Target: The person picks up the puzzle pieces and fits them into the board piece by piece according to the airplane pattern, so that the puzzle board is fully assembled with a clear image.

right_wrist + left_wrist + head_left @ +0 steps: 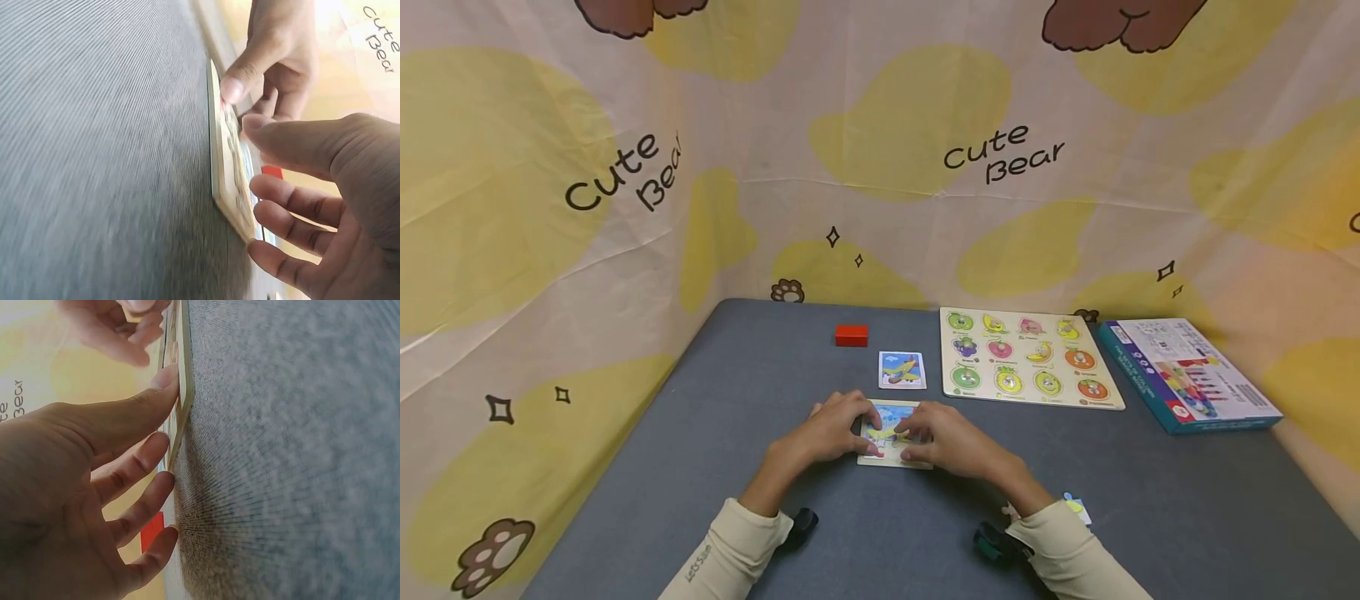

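A small wooden jigsaw board [891,458] with a yellow airplane picture lies on the grey table between both hands. My left hand [833,427] rests at its left side; the thumb touches the picture face in the left wrist view, with the other fingers loosely bent near the edge. From the right, my right hand [958,442] reaches over the board, thumb and fingers apart, and in the right wrist view nothing shows between them. Just behind the board lies a picture card [902,370] with a similar airplane. The hands partly cover the board's sides.
A red block [852,336] sits farther back. At the back right lie a fruit puzzle board [1030,398] and a teal-edged box [1195,375]. Small loose pieces [1077,507] lie beside the right sleeve. Printed cloth walls [880,225] bound the table.
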### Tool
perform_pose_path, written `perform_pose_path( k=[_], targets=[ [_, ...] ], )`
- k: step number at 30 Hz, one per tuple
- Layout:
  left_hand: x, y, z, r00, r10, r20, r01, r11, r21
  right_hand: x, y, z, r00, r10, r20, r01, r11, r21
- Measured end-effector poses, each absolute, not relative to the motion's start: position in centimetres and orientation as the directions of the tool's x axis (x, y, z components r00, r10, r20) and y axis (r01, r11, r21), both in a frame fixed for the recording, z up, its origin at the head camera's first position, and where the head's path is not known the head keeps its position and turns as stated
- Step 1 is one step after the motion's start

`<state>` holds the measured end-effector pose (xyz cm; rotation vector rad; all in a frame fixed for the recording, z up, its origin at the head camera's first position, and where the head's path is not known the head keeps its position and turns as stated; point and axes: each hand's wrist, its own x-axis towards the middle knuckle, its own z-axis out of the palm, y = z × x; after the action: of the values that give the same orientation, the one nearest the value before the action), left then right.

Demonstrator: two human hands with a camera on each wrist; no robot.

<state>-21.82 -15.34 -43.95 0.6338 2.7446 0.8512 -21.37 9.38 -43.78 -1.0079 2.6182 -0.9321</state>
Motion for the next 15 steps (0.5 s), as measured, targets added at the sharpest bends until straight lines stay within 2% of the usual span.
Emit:
perform_pose_path(
  k=[6,15],
  targets=[
    [-21.7,-15.3,-43.9,-0.888,0.452,-0.081,0.329,0.749,0.576,-20.7,11.5,-43.9,-0.756,-0.652,0.06,-0.55,0.583,-0.598],
    [-21.7,-15.3,-43.9,-0.888,0.449,-0.1,0.315,0.752,0.579,-19.5,15.6,-43.5,-0.788,-0.616,-0.003,-0.498,0.64,-0.585]
  ],
)
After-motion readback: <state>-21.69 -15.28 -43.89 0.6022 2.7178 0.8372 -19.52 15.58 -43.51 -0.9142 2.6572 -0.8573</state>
